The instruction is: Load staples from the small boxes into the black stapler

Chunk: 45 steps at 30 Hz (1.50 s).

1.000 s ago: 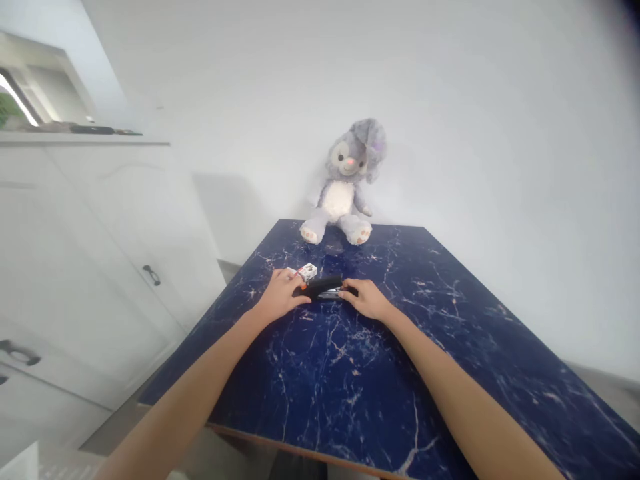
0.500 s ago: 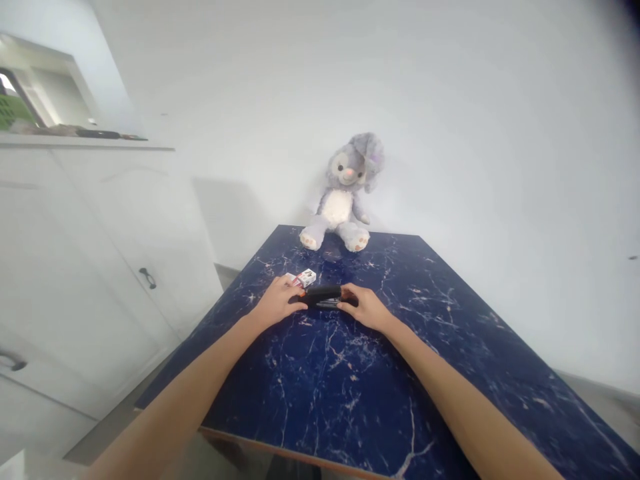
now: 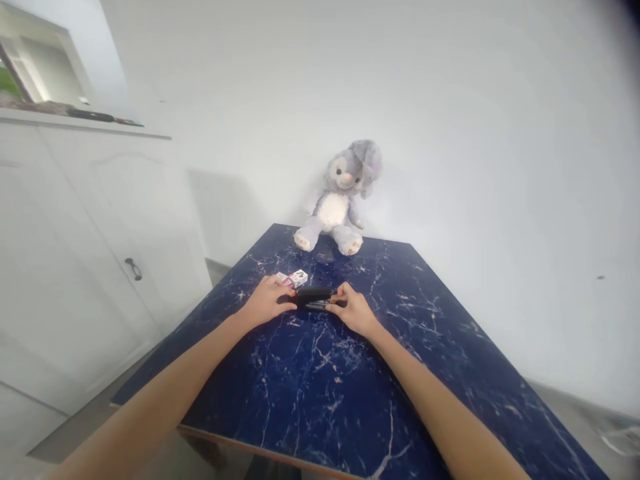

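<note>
A black stapler (image 3: 314, 294) lies sideways over the table between my two hands, its metal staple channel showing along the lower side. My left hand (image 3: 265, 300) is closed around its left end, where a bit of orange shows by the fingers. At the other end, my right hand (image 3: 354, 311) pinches the stapler between thumb and fingers, and a small brownish part is visible there. Just behind my left fingers sits a small white box (image 3: 299, 277) with red and black print, partly covered by that hand.
A grey plush rabbit (image 3: 334, 207) sits at the back of the dark blue marbled table (image 3: 320, 393), leaning on the white wall. White cabinets (image 3: 95, 233) stand to the left, with a long dark-handled item (image 3: 90, 115) on top.
The view has shifted slightly, so the table and things on it appear further left. My right fingers have moved a little on the stapler's right end, which shows more now.
</note>
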### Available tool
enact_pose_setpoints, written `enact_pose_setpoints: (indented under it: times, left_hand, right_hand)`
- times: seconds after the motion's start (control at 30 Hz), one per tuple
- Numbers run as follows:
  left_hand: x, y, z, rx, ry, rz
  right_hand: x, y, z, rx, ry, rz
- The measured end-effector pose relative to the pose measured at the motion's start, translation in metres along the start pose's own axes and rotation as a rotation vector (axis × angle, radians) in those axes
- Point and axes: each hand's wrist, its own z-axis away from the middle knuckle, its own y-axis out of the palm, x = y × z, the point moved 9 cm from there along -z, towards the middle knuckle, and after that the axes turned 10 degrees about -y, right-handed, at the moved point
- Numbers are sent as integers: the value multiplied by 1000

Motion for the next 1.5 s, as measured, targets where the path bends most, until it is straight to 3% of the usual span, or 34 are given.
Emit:
enact_pose_setpoints:
  times: [0.1,0.2,0.3,0.4,0.5,0.63,0.77,0.93,0.97,1.07,1.1,1.2,1.23,1.27,1.37,1.43,1.5]
  left_hand:
    - [3,-9,-5,-28,-54,14]
    - [25,-19,-18,-106,-227,106]
    - [40,2,-33,64,-374,261]
    - [33,25,-38,262,-395,323]
    - [23,25,-36,258,-353,207]
    - [29,17,-34,229,-356,-95]
    - [28,-6,-37,124,-319,-242]
    - [-19,-46,-15,-243,-208,-215]
    - [-33,-46,-8,-266,-165,-190]
    - [-77,-26,4,-107,59,-85]
    - [-81,-30,5,-147,31,-58]
    - [-71,-58,10,-396,-227,13]
    - [-71,-60,11,-405,-267,32]
    - [-75,-56,12,-352,-254,43]
    - [-104,-19,22,42,-4,27]
    - [-110,-6,36,189,69,49]
    - [-103,-3,44,249,68,102]
  right_hand:
    - [2,4,3,-9,-35,1]
    - [7,6,2,6,-89,61]
    - [10,8,-1,63,-107,35]
    - [13,6,3,99,-101,19]
    - [14,-1,16,86,-106,66]
    - [19,0,37,158,-153,96]
    - [14,-4,46,221,-112,87]
    - [4,-14,43,177,-59,63]
    - [2,-15,43,167,-59,68]
    - [-2,-15,41,145,-63,59]
    - [-3,-15,41,136,-65,43]
    - [-7,-16,41,115,-65,-3]
    - [-7,-17,41,108,-63,-6]
    - [-7,-18,41,103,-64,-4]
    - [-4,-19,41,92,-70,0]
    - [0,-19,41,101,-81,11]
    - [6,-17,42,116,-95,47]
